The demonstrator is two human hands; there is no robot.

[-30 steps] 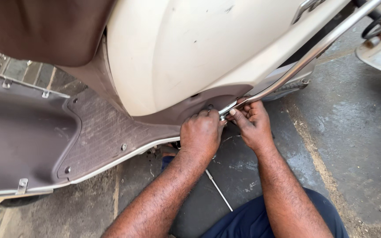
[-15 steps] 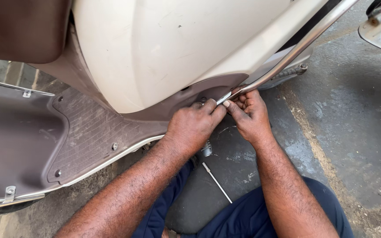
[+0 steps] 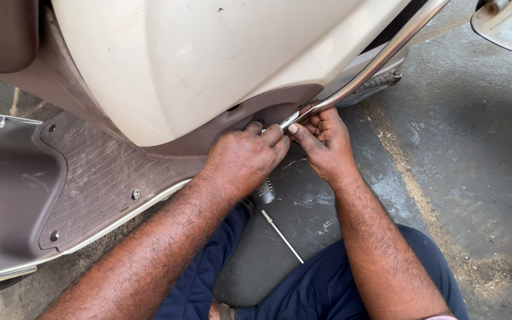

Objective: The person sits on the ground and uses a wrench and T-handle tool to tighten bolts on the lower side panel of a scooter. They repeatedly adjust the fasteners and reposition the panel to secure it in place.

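Observation:
A cream scooter side panel [image 3: 197,65] fills the top of the view, above a brown ribbed footboard [image 3: 102,178]. A chrome guard rail [image 3: 374,65] slopes down from the upper right to its flattened lower end under the panel. My left hand [image 3: 244,159] has its fingers curled against that lower end from the left. From the right, my right hand [image 3: 326,142] pinches the same end with thumb and fingers. The two hands touch there, and whatever small part lies between the fingertips is hidden.
A thin metal rod tool [image 3: 282,236] lies on the grey concrete between my knees, and a ribbed metal socket piece [image 3: 266,191] sits just under my left hand. My dark blue trousers [image 3: 303,284] are below. Another vehicle's pale footrest [image 3: 508,26] shows at the top right.
Both hands have stayed at the rail's lower end. The view has shifted slightly, so the scooter panel and hands sit a little more to the left.

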